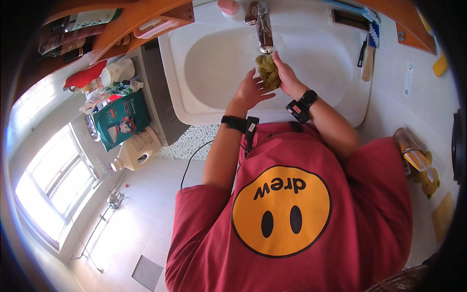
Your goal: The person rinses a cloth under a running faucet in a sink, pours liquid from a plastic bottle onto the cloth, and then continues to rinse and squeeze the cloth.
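A crumpled olive-green cloth (268, 71) hangs just below the spout of the chrome faucet (265, 33), over the white sink basin (215, 69). My right hand (287, 75) grips it from the right side, thumb side toward the spout. On the other side, my left hand (251, 89) is spread with its fingers apart, the fingertips at the cloth's lower left edge; whether they touch it I cannot tell. Each wrist wears a black strap with a small box. Part of the cloth is hidden behind my right hand.
A pink-topped dispenser (229, 8) stands left of the faucet. Brushes (372, 34) lie on the sink's right rim. To the left are a green pouch (122, 120) and a beige detergent jug (136, 149). Wooden cabinet edges (146, 18) overhang the upper left.
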`<action>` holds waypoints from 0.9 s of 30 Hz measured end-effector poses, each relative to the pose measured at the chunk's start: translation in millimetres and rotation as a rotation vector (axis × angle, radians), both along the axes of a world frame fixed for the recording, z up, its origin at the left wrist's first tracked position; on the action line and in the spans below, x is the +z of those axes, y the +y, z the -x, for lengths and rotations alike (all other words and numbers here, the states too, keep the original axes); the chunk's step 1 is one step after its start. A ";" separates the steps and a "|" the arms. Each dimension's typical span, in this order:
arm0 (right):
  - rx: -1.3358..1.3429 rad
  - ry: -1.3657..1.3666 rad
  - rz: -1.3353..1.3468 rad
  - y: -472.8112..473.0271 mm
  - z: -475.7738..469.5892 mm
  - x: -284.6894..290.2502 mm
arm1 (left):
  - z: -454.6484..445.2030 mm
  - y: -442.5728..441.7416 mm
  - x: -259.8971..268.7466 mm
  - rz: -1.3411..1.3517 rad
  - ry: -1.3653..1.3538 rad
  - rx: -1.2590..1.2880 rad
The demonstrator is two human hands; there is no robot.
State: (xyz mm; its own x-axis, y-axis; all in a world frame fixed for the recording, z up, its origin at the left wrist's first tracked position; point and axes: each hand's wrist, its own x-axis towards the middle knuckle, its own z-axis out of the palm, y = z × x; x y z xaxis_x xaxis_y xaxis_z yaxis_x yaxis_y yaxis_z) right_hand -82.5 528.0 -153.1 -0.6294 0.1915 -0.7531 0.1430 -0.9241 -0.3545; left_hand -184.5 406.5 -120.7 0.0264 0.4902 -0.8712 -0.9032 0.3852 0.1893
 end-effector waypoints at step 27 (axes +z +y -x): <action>-0.127 0.152 -0.437 -16.3 -14.7 8.3 | -10.8 75.0 -58.8 -0.006 0.198 0.509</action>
State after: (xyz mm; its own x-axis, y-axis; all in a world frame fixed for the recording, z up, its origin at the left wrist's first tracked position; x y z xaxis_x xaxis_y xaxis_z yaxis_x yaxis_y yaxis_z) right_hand -67.8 511.7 -144.8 -0.6775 0.5519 -0.4862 -0.0450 -0.6909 -0.7216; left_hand -173.7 481.5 -179.4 -0.3799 0.4030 -0.8326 -0.9220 -0.0925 0.3759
